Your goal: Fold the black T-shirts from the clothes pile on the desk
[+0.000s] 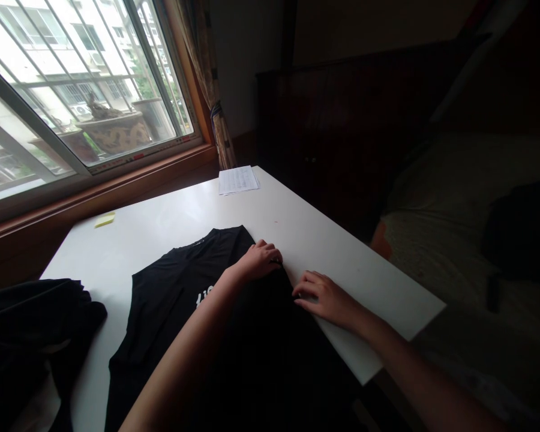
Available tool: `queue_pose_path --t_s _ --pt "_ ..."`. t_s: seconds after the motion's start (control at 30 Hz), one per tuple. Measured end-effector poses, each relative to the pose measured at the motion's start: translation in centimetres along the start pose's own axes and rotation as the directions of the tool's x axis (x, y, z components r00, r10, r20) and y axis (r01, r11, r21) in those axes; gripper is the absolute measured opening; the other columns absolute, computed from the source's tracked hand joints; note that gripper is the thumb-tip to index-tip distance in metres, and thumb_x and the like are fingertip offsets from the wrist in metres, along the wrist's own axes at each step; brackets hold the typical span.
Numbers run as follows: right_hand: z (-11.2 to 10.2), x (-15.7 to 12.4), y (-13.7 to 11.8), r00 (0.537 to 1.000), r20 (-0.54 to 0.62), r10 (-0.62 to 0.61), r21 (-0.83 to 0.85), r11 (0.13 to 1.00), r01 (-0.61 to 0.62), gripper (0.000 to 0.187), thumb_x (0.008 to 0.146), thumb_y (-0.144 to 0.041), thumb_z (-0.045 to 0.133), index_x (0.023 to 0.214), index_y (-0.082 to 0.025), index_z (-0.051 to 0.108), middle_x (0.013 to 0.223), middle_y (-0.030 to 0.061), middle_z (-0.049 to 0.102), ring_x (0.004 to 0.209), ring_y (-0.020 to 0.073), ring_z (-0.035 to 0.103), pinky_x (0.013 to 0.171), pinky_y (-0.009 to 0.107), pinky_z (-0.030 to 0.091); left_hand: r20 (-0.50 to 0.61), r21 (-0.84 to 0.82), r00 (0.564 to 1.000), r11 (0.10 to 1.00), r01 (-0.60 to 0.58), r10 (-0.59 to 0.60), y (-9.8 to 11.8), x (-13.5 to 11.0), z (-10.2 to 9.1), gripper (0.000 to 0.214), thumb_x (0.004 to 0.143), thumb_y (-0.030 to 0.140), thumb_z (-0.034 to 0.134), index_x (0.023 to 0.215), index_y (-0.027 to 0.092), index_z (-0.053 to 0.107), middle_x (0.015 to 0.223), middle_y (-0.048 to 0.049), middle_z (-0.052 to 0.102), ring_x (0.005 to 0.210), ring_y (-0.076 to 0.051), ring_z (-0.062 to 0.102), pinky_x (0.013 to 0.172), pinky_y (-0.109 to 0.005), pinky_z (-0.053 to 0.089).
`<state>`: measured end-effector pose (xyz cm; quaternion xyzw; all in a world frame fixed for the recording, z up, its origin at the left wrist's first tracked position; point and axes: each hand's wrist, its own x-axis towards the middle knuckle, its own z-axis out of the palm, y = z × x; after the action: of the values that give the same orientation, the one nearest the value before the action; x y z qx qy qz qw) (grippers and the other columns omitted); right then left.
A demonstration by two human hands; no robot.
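Observation:
A black T-shirt (pixel 171 300) with white lettering lies spread on the white table (pixel 297 240). My left hand (pixel 260 259) rests on the shirt's right edge near the shoulder, fingers curled and pinching the cloth. My right hand (pixel 326 297) lies a little nearer on the same edge, fingers bent down onto the fabric where it meets the bare tabletop. Both forearms cross over the shirt's lower part, hiding it.
A heap of dark clothing (pixel 27 342) sits at the table's left corner. A sheet of printed paper (pixel 237 179) and a yellow sticky note (pixel 104 219) lie near the window (pixel 72 90). A bed (pixel 468 228) with a dark bundle (pixel 524 231) stands to the right.

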<state>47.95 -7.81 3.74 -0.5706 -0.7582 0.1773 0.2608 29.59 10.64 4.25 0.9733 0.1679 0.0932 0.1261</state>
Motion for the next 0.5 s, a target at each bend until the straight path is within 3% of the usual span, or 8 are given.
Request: queue_pose_path --t_s 0.23,0.4,0.5 --pt "0.7 -1.2 -1.5 0.999 -0.027 0.025 0.000 1.000 -0.025 0.014 0.086 -0.007 0.065 0.087 -0.021 0.066 0.088 0.0003 0.064 0.084 0.0170 0.061 0.078 0.030 0.047 -0.039 0.028 0.997 0.997 0.065 -0.064 0.9 0.5 0.8 0.008 0.092 0.027 0.065 0.099 0.023 0.062 0.103 -0.0032 0.066 0.099 -0.023 0.055 0.084 -0.035 0.048" --pt "1.1 -1.9 -2.0 0.997 -0.071 -0.036 -0.160 0.987 0.024 0.016 0.087 -0.005 0.061 0.089 -0.020 0.063 0.090 0.0026 0.064 0.085 0.0196 0.060 0.081 0.034 0.047 -0.090 0.046 0.989 0.992 0.117 -0.113 1.4 0.2 1.3 0.012 0.093 0.029 0.065 0.102 0.022 0.062 0.106 -0.0045 0.065 0.100 -0.024 0.054 0.085 -0.037 0.048" --pt "1.1 -2.3 -2.2 0.995 -0.051 -0.083 -0.248 0.966 0.068 0.018 0.089 -0.004 0.058 0.093 -0.020 0.065 0.093 0.0040 0.064 0.088 0.0210 0.059 0.083 0.036 0.047 -0.155 0.108 0.986 0.991 0.075 -0.058 1.8 -0.2 0.7 0.011 0.094 0.030 0.065 0.102 0.023 0.065 0.110 -0.0054 0.064 0.104 -0.025 0.052 0.087 -0.037 0.046"
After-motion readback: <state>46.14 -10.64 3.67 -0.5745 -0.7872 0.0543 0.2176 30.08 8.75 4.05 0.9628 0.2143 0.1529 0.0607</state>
